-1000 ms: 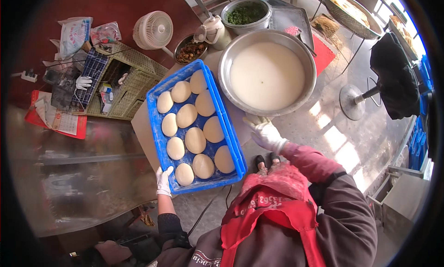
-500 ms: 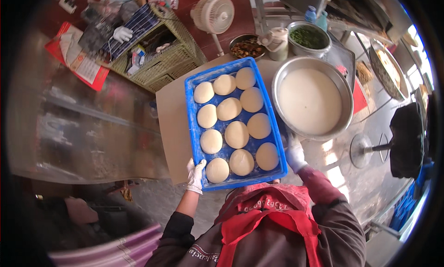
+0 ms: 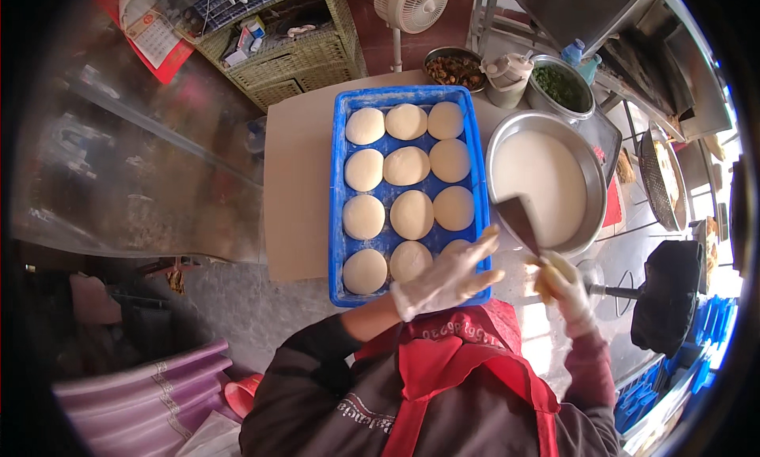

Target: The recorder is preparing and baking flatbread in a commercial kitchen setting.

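A blue plastic tray holds several round pale dough balls in rows. My left hand, in a whitish glove, is over the tray's near right corner with its fingers apart and nothing in them. It partly covers the nearest right dough ball. My gloved right hand grips a scraper by its handle; the flat dark blade points away and left, across the near rim of a large metal basin. Pale, smooth batter or dough fills much of that basin.
Behind the tray stand a bowl of dark reddish food, a lidded pale jug and a pot of chopped greens. A white fan and a woven cabinet are farther back. A black-covered stool is at right.
Both hands have let go of the tray, which now sits straighter on the table. My left hand has moved right, across its near corner. A scraper is now in my right hand.
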`<action>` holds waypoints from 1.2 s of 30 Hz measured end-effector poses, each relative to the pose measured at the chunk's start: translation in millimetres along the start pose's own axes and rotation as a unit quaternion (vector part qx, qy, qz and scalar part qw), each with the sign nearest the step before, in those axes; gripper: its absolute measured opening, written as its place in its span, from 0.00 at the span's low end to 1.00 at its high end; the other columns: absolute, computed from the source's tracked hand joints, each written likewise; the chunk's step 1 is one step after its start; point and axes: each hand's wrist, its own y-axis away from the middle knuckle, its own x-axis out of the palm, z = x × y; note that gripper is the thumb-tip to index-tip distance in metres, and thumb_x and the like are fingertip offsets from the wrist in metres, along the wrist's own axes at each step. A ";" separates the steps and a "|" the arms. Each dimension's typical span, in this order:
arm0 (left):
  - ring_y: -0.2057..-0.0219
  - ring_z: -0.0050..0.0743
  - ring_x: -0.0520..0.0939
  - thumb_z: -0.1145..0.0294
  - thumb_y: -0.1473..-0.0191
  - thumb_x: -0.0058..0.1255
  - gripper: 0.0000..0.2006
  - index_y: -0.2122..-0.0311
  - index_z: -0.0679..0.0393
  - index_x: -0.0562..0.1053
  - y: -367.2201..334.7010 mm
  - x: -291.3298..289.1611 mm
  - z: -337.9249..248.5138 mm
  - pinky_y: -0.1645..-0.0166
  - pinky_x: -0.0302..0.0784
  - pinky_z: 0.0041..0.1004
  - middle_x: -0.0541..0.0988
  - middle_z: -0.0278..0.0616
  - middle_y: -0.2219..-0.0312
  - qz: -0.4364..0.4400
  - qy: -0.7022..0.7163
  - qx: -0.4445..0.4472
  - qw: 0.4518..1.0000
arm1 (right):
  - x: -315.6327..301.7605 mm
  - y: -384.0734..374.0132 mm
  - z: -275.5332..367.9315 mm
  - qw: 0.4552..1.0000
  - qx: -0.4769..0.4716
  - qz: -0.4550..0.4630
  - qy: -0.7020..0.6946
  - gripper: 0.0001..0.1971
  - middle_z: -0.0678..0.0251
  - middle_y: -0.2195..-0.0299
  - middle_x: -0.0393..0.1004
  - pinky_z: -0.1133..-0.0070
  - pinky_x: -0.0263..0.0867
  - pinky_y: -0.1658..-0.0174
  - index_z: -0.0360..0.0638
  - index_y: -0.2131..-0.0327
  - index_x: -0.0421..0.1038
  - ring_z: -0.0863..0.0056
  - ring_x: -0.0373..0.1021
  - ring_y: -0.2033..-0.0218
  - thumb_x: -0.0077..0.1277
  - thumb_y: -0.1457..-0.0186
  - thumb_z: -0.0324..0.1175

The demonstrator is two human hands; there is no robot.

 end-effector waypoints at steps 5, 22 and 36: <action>0.54 0.34 0.74 0.72 0.36 0.33 0.26 0.35 0.61 0.46 -76.6 57.0 54.8 0.46 0.68 0.31 0.71 0.46 0.57 -0.255 0.098 0.054 0.961 | 31.0 -68.8 -4.6 0.944 -0.252 0.096 0.190 0.17 0.66 0.70 0.72 0.80 0.65 0.67 0.36 0.50 0.65 0.78 0.66 0.75 0.46 0.40 0.34; 0.72 0.38 0.82 0.69 0.44 0.40 0.13 0.55 0.56 0.72 -230.4 96.6 43.1 0.71 0.77 0.35 0.79 0.44 0.75 0.001 -0.600 -0.127 0.790 | -183.9 -207.0 -38.4 0.953 -0.232 -0.071 0.183 0.18 0.63 0.63 0.75 0.80 0.62 0.49 0.38 0.52 0.71 0.73 0.68 0.54 0.52 0.43 0.37; 0.68 0.40 0.80 0.60 0.39 0.38 0.14 0.57 0.49 0.76 -25.2 -120.5 21.9 0.61 0.75 0.36 0.78 0.42 0.70 -0.194 -0.629 -0.170 0.733 | -76.9 -209.2 -30.8 0.973 -0.146 0.171 -0.046 0.26 0.61 0.44 0.62 0.77 0.57 0.42 0.39 0.41 0.57 0.74 0.59 0.44 0.50 0.43 0.26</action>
